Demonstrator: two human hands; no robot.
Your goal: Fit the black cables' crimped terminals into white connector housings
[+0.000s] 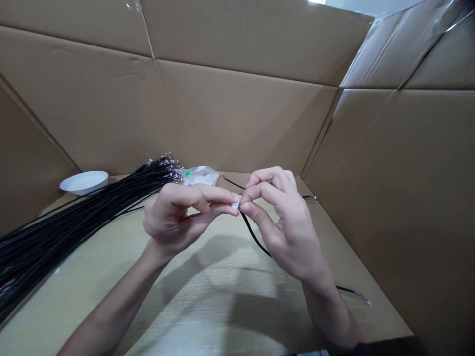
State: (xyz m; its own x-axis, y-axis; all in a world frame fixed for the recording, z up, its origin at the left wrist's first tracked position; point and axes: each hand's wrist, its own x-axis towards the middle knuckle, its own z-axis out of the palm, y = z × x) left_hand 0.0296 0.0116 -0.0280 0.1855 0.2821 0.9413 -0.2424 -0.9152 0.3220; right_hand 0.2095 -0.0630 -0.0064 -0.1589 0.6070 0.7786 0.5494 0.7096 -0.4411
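My left hand (181, 210) pinches a small white connector (235, 204) between thumb and forefinger, held above the wooden table (111, 287). My right hand (284, 217) is closed on the end of a thin black wire (256, 239), its tip touching the connector. The wire hangs down under my right hand and trails to the right across the table, ending near the cardboard wall. Both hands meet at the middle of the view.
A thick bundle of black wires (74, 217) with metal terminals lies across the left of the table. A small clear plastic bag (200, 176) of white parts lies behind my hands. A white bowl (84, 181) sits at the back left. Cardboard walls (237, 113) enclose the table.
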